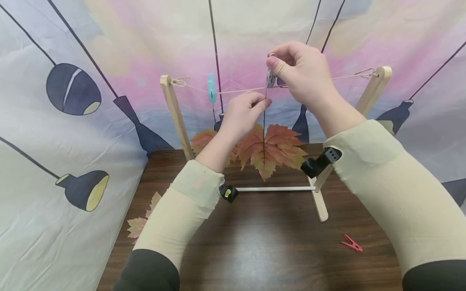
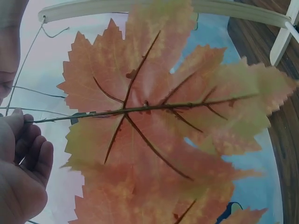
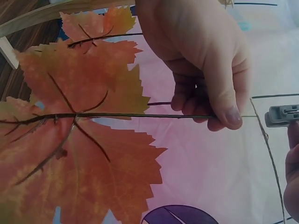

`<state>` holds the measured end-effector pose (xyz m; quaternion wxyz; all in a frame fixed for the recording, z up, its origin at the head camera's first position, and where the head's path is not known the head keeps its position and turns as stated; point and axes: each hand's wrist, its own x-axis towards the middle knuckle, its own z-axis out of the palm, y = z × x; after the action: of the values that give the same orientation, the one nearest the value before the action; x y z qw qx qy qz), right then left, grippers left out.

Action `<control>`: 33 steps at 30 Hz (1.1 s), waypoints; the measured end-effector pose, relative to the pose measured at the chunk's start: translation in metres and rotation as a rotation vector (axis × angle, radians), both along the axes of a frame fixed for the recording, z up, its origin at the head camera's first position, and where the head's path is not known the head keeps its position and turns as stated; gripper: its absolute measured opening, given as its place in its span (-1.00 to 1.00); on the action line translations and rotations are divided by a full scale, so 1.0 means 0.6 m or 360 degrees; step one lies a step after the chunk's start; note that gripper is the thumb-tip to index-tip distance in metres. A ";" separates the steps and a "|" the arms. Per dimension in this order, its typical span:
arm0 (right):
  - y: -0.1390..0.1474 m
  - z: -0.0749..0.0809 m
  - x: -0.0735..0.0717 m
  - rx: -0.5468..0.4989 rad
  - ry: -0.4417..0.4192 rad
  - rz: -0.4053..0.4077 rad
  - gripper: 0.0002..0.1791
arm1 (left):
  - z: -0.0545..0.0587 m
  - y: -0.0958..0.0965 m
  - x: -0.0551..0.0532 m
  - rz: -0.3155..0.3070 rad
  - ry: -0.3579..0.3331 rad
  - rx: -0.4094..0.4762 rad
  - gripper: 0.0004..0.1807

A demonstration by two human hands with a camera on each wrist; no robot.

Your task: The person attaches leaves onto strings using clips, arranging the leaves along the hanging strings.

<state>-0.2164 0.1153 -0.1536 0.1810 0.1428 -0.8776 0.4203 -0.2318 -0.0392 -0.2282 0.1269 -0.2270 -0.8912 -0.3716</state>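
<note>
Pinching orange leaf by stem with left fingers | gripping grey clothespin in right fingers, just beside string

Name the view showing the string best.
Head view: it shows the string reaching both posts, though the right hand hides part. The left wrist view shows a stretch tied to one post; the right wrist view, only a stretch near the gray clothespin.

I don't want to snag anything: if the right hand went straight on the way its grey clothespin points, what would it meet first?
Most likely the thin tan string, near the tip of the dark, slender stem of the orange leaf; whether clothespin and string align in depth is unclear.
</note>
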 end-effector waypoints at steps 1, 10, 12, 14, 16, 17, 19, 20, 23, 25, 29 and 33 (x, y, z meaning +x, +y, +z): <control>-0.001 0.000 0.000 0.0018 -0.0002 -0.0002 -0.55 | 0.001 0.000 -0.001 -0.0007 0.0013 -0.0009 -0.73; -0.003 -0.003 -0.003 0.0206 0.0001 -0.0040 -0.56 | 0.004 0.003 0.000 0.0000 0.0038 -0.0005 -0.72; -0.003 -0.004 -0.003 0.0219 -0.0004 -0.0047 -0.56 | 0.003 0.003 0.000 0.0013 0.0017 0.0016 -0.73; -0.003 -0.004 -0.003 0.0208 -0.0012 -0.0043 -0.56 | 0.002 0.003 0.000 0.0037 -0.0024 0.0039 -0.73; -0.002 -0.004 -0.003 0.0195 -0.0021 -0.0038 -0.56 | 0.001 0.004 -0.001 0.0060 -0.0058 0.0066 -0.72; -0.002 -0.004 -0.003 0.0190 -0.0027 -0.0039 -0.55 | 0.000 0.003 -0.001 0.0072 -0.0078 0.0076 -0.71; -0.002 -0.004 -0.004 0.0181 -0.0029 -0.0041 -0.54 | -0.002 0.003 -0.003 0.0092 -0.0125 0.0093 -0.70; -0.002 -0.004 -0.005 0.0184 -0.0032 -0.0044 -0.54 | -0.004 0.002 -0.003 0.0097 -0.0127 0.0103 -0.70; -0.002 -0.005 -0.006 0.0192 -0.0054 -0.0041 -0.53 | -0.007 0.003 -0.004 0.0096 -0.0147 0.0130 -0.69; -0.002 -0.005 -0.006 0.0190 -0.0073 -0.0022 -0.52 | -0.008 0.004 -0.005 0.0084 -0.0148 0.0165 -0.68; -0.002 -0.005 -0.004 0.0190 -0.0093 0.0010 -0.51 | -0.012 0.005 -0.006 0.0057 -0.0168 0.0261 -0.67; -0.001 -0.004 -0.004 0.0203 -0.0099 0.0005 -0.51 | -0.015 0.004 -0.005 0.0034 -0.0191 0.0343 -0.66</control>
<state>-0.2185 0.1148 -0.1562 0.1433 0.1423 -0.9076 0.3681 -0.2348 -0.0367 -0.2369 0.1010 -0.1797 -0.8545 -0.4768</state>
